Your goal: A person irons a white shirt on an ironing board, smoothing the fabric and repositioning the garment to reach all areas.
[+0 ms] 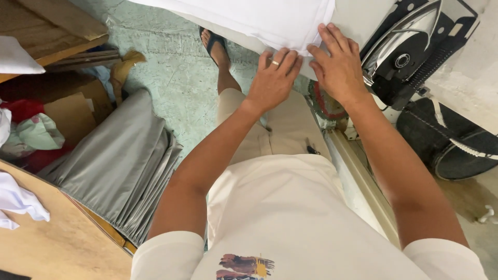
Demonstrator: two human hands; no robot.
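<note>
- far left, a white rag (18, 199) lies on a tan board (57, 243), and a pale green cloth (39, 132) sits by something red (21, 110) next to brown cardboard (72, 116).
- a stack of grey folded fabric (122, 166) slopes down between the board and the green floor (176, 78).
- a sandalled foot (215, 44) stands on the floor just under the edge of the white cloth.
- the left hand (272, 80), with a ring on one finger, lies flat with fingers together, pressing down on the lower edge of the white cloth (264, 18); it grasps nothing.
- the white cloth lies folded at the top centre, stretching up and left from both hands, its near edge under the fingertips.
- the right hand (337, 65) lies just beside the left, almost touching it, fingers spread and flat on the cloth's lower right corner; it too presses and grips nothing.
- right of the hands, an iron (410, 46) with a shiny soleplate rests tilted on a black stand (451, 31).
- below the iron, a black bag with white trim (451, 140) lies on the floor.
- at the bottom, the white shirt (290, 228) carries a small brown and yellow print (244, 267).
</note>
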